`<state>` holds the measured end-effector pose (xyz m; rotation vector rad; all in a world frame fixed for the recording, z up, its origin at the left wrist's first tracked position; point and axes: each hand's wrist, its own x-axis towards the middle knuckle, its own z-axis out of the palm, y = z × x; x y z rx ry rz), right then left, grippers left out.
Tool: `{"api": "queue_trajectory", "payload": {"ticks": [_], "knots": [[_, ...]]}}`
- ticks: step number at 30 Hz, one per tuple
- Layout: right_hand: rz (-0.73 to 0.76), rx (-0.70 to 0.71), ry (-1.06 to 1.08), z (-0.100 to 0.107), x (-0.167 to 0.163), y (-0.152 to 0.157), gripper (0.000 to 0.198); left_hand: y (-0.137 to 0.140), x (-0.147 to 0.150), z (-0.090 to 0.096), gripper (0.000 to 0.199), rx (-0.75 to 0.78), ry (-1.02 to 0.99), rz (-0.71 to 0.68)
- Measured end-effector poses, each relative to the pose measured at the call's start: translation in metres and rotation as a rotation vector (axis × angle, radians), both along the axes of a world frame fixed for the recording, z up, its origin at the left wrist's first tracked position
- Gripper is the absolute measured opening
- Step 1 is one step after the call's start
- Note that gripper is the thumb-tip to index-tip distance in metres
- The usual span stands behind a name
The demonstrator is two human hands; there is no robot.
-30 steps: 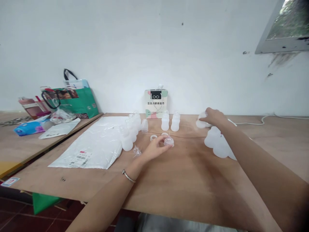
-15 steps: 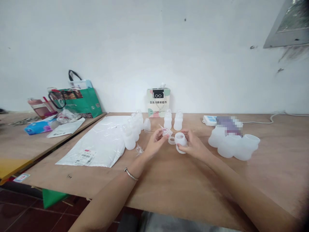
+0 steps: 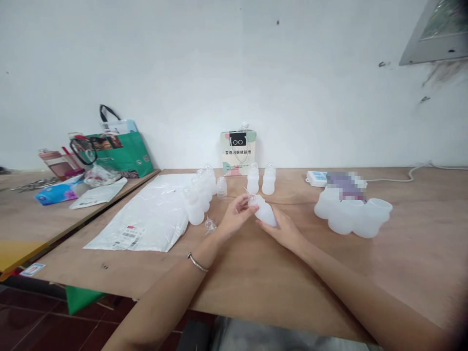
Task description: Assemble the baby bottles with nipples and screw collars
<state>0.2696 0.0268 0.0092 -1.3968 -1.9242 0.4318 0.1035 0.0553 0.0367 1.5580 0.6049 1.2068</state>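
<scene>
My right hand (image 3: 283, 229) is wrapped round a frosted white baby bottle (image 3: 267, 214), tilted with its mouth toward the upper left. Pinched in my left hand (image 3: 239, 212) is a clear bottle nipple (image 3: 252, 199), touching the bottle's mouth; fingers hide part of the joint. Left of my left wrist, a small clear piece (image 3: 210, 224), perhaps another nipple, lies on the table. Beyond it stands a clear dome cap (image 3: 221, 188). Several capped bottles (image 3: 196, 207) stand in a row at the left, and two more capped bottles (image 3: 269, 179) stand behind my hands.
Several frosted bottle bodies (image 3: 369, 222) without caps are grouped at the right, near a white box (image 3: 316, 178) with a cable. A white plastic mailer (image 3: 146, 214) lies at the left. A paper bag (image 3: 238, 153) stands by the wall, and a green bag (image 3: 127, 156) on the adjoining table.
My right hand has tipped the bottle from near upright to the upper left, bringing its mouth against the nipple in my left hand. The clear ring beside the bottle is no longer visible.
</scene>
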Motion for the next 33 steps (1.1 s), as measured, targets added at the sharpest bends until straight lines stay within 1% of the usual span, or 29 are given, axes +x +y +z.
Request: {"api": "queue_trajectory", "payload": {"ticks": [4,7,8,10,12,14,15,16,18,20,22,25,29,31,33], "knots": [[-0.053,0.032,-0.084,0.007,0.002,-0.005,0.039,-0.001,-0.002,0.003,0.029,0.01,0.033,-0.007],[-0.084,0.087,-0.156,0.011,0.004,-0.007,0.039,-0.001,-0.006,0.006,0.032,-0.012,0.091,0.009],[-0.085,0.084,-0.168,0.013,0.004,-0.008,0.038,-0.001,-0.007,0.007,0.033,-0.02,0.101,0.003],[-0.041,0.012,-0.127,0.016,0.005,-0.008,0.038,0.001,-0.011,0.008,0.034,-0.029,0.094,-0.05],[0.073,-0.098,0.001,0.019,0.005,-0.009,0.039,0.002,-0.014,0.009,0.035,-0.034,0.067,-0.144],[0.181,-0.177,0.138,0.02,0.004,-0.009,0.042,0.003,-0.016,0.009,0.037,-0.053,0.049,-0.215],[0.202,-0.197,0.179,0.021,0.003,-0.009,0.043,0.002,-0.016,0.01,0.04,-0.067,0.045,-0.231],[0.189,-0.203,0.193,0.02,0.002,-0.009,0.044,0.002,-0.016,0.009,0.042,-0.084,0.042,-0.233],[0.111,-0.184,0.167,0.019,0.0,-0.01,0.046,0.001,-0.014,0.008,0.047,-0.118,0.036,-0.204],[0.061,-0.142,0.135,0.017,-0.002,-0.011,0.046,0.001,-0.011,0.006,0.051,-0.143,0.028,-0.142],[0.072,-0.12,0.143,0.014,-0.004,-0.012,0.045,0.004,-0.01,0.003,0.055,-0.156,0.017,-0.091],[0.072,-0.106,0.215,0.012,-0.004,-0.011,0.045,0.012,-0.012,0.0,0.062,-0.157,-0.027,-0.03],[0.026,-0.076,0.283,0.009,-0.002,-0.009,0.044,0.018,-0.016,-0.001,0.068,-0.139,-0.06,0.136],[0.02,-0.092,0.25,0.008,-0.002,-0.009,0.043,0.017,-0.014,-0.003,0.071,-0.092,-0.07,0.135],[0.032,-0.105,0.205,0.008,-0.003,-0.009,0.044,0.015,-0.011,-0.005,0.073,-0.049,-0.061,0.085]]}}
